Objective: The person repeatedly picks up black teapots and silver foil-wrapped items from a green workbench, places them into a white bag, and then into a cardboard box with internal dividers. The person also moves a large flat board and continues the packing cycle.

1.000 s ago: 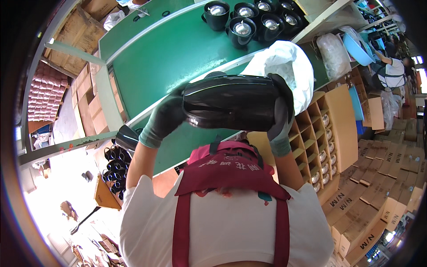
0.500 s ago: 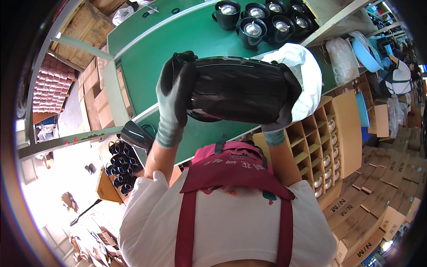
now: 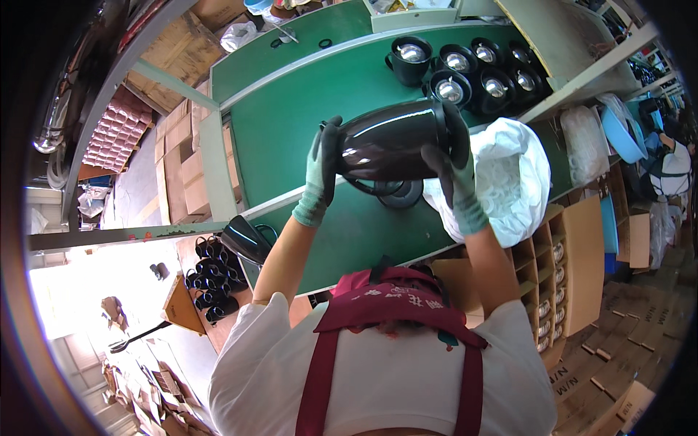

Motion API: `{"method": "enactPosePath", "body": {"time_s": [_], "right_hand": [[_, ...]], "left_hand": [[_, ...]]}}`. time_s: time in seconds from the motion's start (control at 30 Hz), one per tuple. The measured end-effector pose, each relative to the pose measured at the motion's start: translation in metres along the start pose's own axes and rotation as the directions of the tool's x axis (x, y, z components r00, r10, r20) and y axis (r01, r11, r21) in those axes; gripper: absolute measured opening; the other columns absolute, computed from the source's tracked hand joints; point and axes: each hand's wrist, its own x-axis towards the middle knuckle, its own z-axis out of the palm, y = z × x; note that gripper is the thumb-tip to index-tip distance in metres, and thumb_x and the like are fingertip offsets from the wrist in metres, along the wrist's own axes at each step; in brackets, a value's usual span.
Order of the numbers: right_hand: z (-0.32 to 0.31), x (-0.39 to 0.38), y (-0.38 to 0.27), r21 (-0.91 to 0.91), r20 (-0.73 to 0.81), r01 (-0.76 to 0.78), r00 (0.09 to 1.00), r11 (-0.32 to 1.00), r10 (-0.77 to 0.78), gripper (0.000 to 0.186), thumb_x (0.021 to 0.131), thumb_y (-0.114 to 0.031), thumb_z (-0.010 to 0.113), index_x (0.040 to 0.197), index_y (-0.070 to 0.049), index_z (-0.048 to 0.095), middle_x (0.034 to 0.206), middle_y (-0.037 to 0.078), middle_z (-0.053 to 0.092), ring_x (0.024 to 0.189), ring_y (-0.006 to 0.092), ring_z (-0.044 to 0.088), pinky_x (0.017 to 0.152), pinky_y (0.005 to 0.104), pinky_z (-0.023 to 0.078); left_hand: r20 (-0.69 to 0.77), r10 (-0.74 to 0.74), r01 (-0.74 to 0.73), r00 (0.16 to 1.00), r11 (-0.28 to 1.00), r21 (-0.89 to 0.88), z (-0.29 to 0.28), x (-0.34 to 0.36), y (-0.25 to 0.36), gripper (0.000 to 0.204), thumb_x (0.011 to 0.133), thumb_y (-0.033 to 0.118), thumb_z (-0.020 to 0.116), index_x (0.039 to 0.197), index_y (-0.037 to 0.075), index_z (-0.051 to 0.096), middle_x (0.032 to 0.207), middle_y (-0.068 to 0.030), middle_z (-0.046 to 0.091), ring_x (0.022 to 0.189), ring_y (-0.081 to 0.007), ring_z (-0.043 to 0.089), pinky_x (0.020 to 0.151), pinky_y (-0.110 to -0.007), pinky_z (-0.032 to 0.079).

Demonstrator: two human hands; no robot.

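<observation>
Both my gloved hands hold a glossy black jug on its side above the green table. My left hand grips its left end. At the other end my right hand wraps round the rim, fingers partly hidden behind it. The jug's handle points down toward me. Beneath the jug a round black part lies on the table. A white plastic bag with pale, clear pieces inside stands right of my right hand.
Several black jugs with silvery insides stand at the far right of the table. Another black jug lies by the near left corner. A divided carton holds silvery pieces at the right. More black jugs stand at lower left.
The jug has moved lower and farther from my head, and its right end has tilted up. My right hand has shifted round the rim. The round black part beneath now shows.
</observation>
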Motion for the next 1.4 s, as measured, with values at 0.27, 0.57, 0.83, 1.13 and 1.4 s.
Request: {"method": "enactPosePath", "body": {"time_s": [0.27, 0.57, 0.83, 1.13, 1.4], "right_hand": [[-0.036, 0.164, 0.114, -0.972, 0.129, 0.092, 0.977, -0.215, -0.169, 0.097, 0.054, -0.054, 0.084, 0.14, -0.034, 0.044, 0.152, 0.02, 0.021, 0.134, 0.0516, 0.023, 0.103, 0.0668, 0.027], [-0.1, 0.132, 0.116, -0.975, 0.146, 0.12, 0.98, -0.188, -0.134, 0.08, 0.067, -0.05, 0.075, 0.136, -0.021, 0.048, 0.145, 0.022, 0.032, 0.134, 0.0456, 0.028, 0.104, 0.0597, 0.031], [-0.316, -0.164, -0.033, -0.717, -0.692, -0.484, 0.416, 0.501, -0.59, 0.031, 0.09, -0.019, 0.061, 0.115, 0.0, 0.058, 0.108, 0.015, 0.064, 0.098, 0.0259, 0.061, 0.088, 0.0365, 0.049], [-0.564, -0.348, -0.059, -0.534, -0.744, -0.844, 0.495, -0.046, -0.449, 0.056, 0.087, -0.043, 0.058, 0.126, -0.003, 0.051, 0.116, 0.026, 0.059, 0.105, 0.0429, 0.058, 0.086, 0.0472, 0.05], [-0.607, -0.278, -0.083, -0.35, -0.937, -0.752, 0.286, -0.558, 0.201, 0.076, 0.08, -0.053, 0.051, 0.142, -0.01, 0.044, 0.149, 0.014, 0.041, 0.14, 0.0364, 0.032, 0.113, 0.0555, 0.017]], "left_hand": [[0.068, -0.026, -0.036, 0.997, 0.64, 0.767, -0.09, -0.009, -0.085, 0.048, 0.087, 0.026, 0.07, 0.121, -0.004, 0.055, 0.118, -0.0172, 0.058, 0.101, -0.0228, 0.059, 0.087, -0.034, 0.05], [0.294, -0.223, -0.022, 0.929, 0.762, 0.647, -0.011, -0.04, -0.086, 0.051, 0.086, 0.009, 0.067, 0.133, 0.001, 0.049, 0.127, -0.0128, 0.05, 0.106, -0.0205, 0.054, 0.094, -0.035, 0.046], [0.667, 0.068, -0.565, 0.742, 0.598, 0.568, 0.123, -0.037, -0.054, 0.043, 0.083, 0.009, 0.067, 0.125, 0.004, 0.058, 0.118, -0.0165, 0.056, 0.108, -0.0314, 0.058, 0.096, -0.039, 0.046], [0.941, -0.121, -0.935, 0.315, 0.131, 0.33, 0.279, -0.058, -0.239, 0.047, 0.083, 0.023, 0.058, 0.129, 0.015, 0.053, 0.116, -0.0118, 0.055, 0.114, -0.0318, 0.049, 0.096, -0.051, 0.037], [0.907, -0.347, -0.968, 0.238, -0.16, 0.193, 0.287, -0.045, -0.294, 0.04, 0.074, 0.032, 0.069, 0.11, 0.018, 0.059, 0.097, -0.007, 0.055, 0.095, -0.0267, 0.053, 0.081, -0.046, 0.042]]}}
